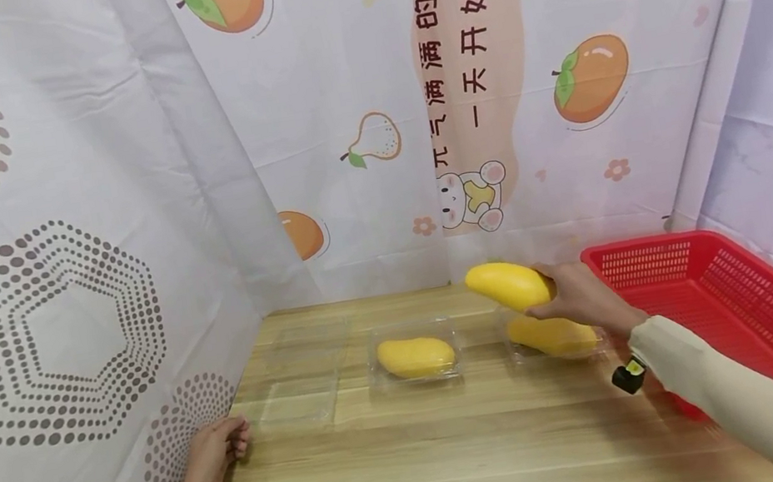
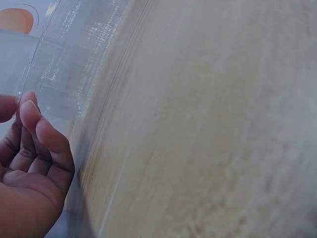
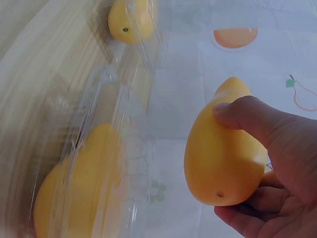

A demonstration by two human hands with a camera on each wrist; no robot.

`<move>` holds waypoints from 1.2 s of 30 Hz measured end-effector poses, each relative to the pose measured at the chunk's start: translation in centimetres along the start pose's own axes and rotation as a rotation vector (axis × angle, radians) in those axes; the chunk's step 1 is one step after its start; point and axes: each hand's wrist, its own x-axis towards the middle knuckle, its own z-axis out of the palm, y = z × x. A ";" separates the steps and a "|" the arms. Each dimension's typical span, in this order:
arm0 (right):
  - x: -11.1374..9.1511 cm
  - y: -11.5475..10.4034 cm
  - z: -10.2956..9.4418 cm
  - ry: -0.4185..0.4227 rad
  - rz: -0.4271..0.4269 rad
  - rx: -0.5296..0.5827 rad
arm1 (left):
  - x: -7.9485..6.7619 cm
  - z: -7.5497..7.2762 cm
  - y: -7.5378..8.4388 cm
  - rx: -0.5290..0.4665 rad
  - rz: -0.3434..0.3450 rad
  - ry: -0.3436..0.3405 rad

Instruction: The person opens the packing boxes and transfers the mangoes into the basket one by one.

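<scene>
My right hand (image 1: 581, 299) grips a yellow mango (image 1: 511, 284), held above the right clear plastic box (image 1: 604, 346). The right wrist view shows my thumb across the top of this mango (image 3: 223, 148) and my fingers beneath it. A second mango (image 1: 556, 334) lies in that right box. Another mango (image 1: 416, 357) sits in the middle clear box (image 1: 377, 381). At the table's left edge my left hand (image 1: 218, 449) has loosely curled fingers. Its fingertips are close to the left clear box (image 1: 298, 402), which contains no mango; whether they touch its edge is unclear.
A red perforated basket (image 1: 734, 304) stands at the right, partly behind my right forearm. Light wooden tabletop (image 1: 429, 462) lies in front of the boxes. Printed curtains (image 1: 329, 73) enclose the back and both sides.
</scene>
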 end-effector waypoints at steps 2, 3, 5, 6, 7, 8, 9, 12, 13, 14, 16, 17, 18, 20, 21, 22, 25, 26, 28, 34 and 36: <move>-0.3 0.3 -0.3 -0.002 0.005 0.012 | 0.0 0.0 -0.1 -0.003 -0.002 0.003; -0.4 0.4 -0.5 -0.001 0.008 0.018 | 0.0 0.0 -0.1 -0.004 -0.001 0.004; -0.7 0.8 -0.8 0.003 0.015 0.021 | 0.0 0.0 -0.1 -0.009 -0.001 0.006; -0.8 1.0 -1.0 0.008 0.020 0.014 | 0.0 0.0 -0.1 -0.011 -0.002 0.007; -0.9 1.2 -1.2 0.012 0.027 0.007 | 0.0 0.0 -0.2 -0.011 -0.001 0.007; -1.0 1.4 -1.3 0.015 0.034 -0.001 | 0.0 0.0 -0.2 -0.012 -0.001 0.009; -1.1 1.6 -1.5 0.015 0.041 -0.008 | 0.0 0.0 -0.2 -0.011 -0.001 0.009; -1.4 2.2 -2.1 0.015 0.066 -0.034 | -0.1 -0.1 -0.2 -0.008 -0.003 0.010; -1.4 2.3 -2.2 0.014 0.076 -0.040 | -0.1 -0.1 -0.3 -0.008 -0.004 0.010; -1.5 2.5 -2.4 0.012 0.084 -0.046 | -0.1 -0.1 -0.3 -0.010 -0.005 0.011; -1.7 2.7 -2.8 0.012 0.100 -0.047 | -0.1 -0.2 -0.3 -0.013 -0.009 0.010; -1.8 2.9 -2.9 0.013 0.108 -0.046 | -0.1 -0.2 -0.3 -0.017 -0.012 0.010; -1.9 3.0 -3.0 0.013 0.114 -0.045 | -0.1 -0.2 -0.3 -0.021 -0.014 0.010; -2.0 3.3 -3.2 0.017 0.115 -0.042 | -0.1 -0.3 -0.2 -0.026 -0.021 0.011; -2.1 3.5 -3.3 0.020 0.112 -0.041 | -0.1 -0.3 -0.2 -0.028 -0.023 0.011; -2.2 3.6 -3.4 0.025 0.110 -0.044 | -0.1 -0.3 -0.2 -0.030 -0.026 0.011; -2.5 4.2 -3.6 0.041 0.105 -0.051 | 0.0 -0.4 -0.3 -0.030 -0.029 0.006; -2.7 4.3 -3.7 0.048 0.104 -0.052 | 0.0 -0.4 -0.3 -0.030 -0.029 0.005; -3.0 4.7 -3.8 0.061 0.105 -0.055 | 0.1 -0.4 -0.3 -0.031 -0.028 0.001; -3.6 5.6 -4.4 0.098 0.106 -0.076 | 0.1 -0.4 -0.4 -0.038 -0.024 0.007; -3.7 6.0 -4.6 0.103 0.113 -0.083 | 0.0 -0.4 -0.5 -0.035 -0.019 0.008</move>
